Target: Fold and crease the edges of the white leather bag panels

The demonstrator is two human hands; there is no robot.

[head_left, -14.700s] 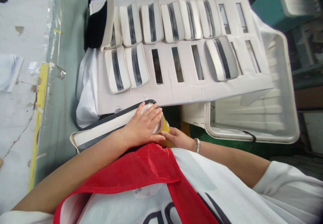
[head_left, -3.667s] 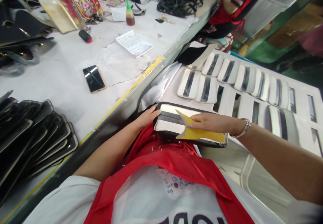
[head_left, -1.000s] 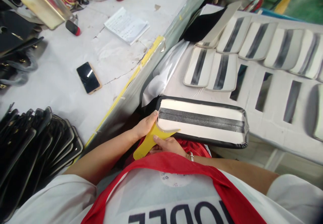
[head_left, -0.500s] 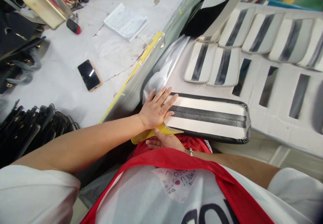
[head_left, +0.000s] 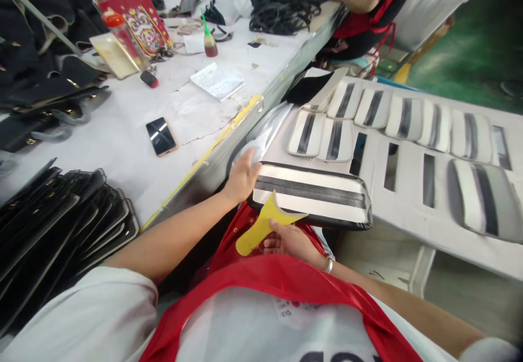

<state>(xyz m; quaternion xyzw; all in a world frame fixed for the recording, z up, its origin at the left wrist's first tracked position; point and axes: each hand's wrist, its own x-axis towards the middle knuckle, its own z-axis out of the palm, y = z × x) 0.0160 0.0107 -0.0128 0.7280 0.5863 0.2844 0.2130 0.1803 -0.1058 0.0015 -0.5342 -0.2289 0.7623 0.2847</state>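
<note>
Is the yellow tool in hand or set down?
In hand: the right hand holds the yellow tool, with the thumb on top of it.

Head camera: worn on the head, facing forward and down
Near: red apron (head_left: pixel 265 270), close below
Left: the bench (head_left: pixel 125 128)
Right: slotted board (head_left: pixel 409 182)

Worn: red apron (head_left: pixel 265 272) over white shirt (head_left: pixel 241 324).
Sleeves (head_left: pixel 110 305) short and white; shirt front bears dark lettering (head_left: pixel 339 357); silver bracelet (head_left: pixel 329 265) on right wrist (head_left: pixel 321 260).

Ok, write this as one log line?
left-hand grip: blurred, at end of striped piece | right-hand grip: holding yellow tool | phone: on table
</note>
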